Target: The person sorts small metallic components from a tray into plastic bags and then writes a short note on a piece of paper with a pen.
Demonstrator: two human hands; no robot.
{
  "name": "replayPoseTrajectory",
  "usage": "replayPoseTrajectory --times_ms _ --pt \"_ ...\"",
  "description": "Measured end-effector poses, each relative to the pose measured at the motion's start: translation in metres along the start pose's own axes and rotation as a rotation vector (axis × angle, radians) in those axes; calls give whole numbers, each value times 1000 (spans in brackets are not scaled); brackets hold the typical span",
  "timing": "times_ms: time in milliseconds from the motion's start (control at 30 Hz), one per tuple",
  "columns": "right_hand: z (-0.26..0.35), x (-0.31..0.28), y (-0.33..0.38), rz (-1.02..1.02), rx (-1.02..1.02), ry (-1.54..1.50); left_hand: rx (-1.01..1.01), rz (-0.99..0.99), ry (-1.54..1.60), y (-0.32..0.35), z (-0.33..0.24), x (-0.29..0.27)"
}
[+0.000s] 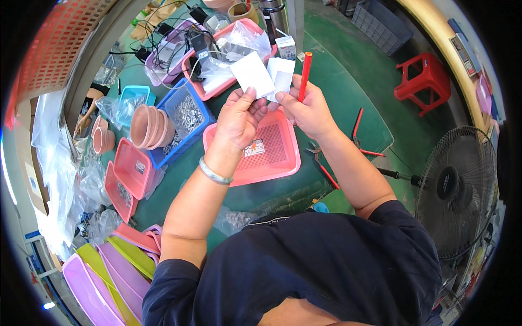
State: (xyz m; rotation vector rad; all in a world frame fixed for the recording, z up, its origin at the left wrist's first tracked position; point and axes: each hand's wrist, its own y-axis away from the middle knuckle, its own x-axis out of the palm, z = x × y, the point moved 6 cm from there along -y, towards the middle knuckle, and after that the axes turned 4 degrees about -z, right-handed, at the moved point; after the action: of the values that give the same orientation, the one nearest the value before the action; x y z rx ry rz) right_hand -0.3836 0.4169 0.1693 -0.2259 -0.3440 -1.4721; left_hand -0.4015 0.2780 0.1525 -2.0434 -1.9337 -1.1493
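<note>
Both my hands are raised over a pink basket (297, 155) on the green table. Between thumb and fingers, my left hand (239, 117) pinches a white square of paper (253, 73). My right hand (311, 111) grips a second, folded white slip (285, 68). A red pen (306, 76) stands up out of that same hand, between its fingers. The two papers overlap where the hands come close. Inside the basket lies a white label (251, 148) with an orange mark.
Red-handled pliers (328, 175) lie right of the basket. At left stand a blue crate (187, 89) of metal pieces and stacked terracotta-coloured pots (155, 127). Another person's arm (88, 111) shows at far left. A fan (454, 185) and red stool (424, 84) are at right.
</note>
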Motion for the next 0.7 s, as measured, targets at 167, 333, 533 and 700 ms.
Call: replayPoseTrajectory --times_ms 167,333,533,700 --pt "3 8 5 -44 -84 -70 -17 -7 -27 9 5 5" --pt "1 6 8 -70 -45 -123 -101 15 61 11 13 1" --pt "-4 -11 8 -173 -182 98 -6 -35 -60 5 17 -6" --pt "-2 -21 12 -161 -166 452 59 -50 -287 6 19 11"
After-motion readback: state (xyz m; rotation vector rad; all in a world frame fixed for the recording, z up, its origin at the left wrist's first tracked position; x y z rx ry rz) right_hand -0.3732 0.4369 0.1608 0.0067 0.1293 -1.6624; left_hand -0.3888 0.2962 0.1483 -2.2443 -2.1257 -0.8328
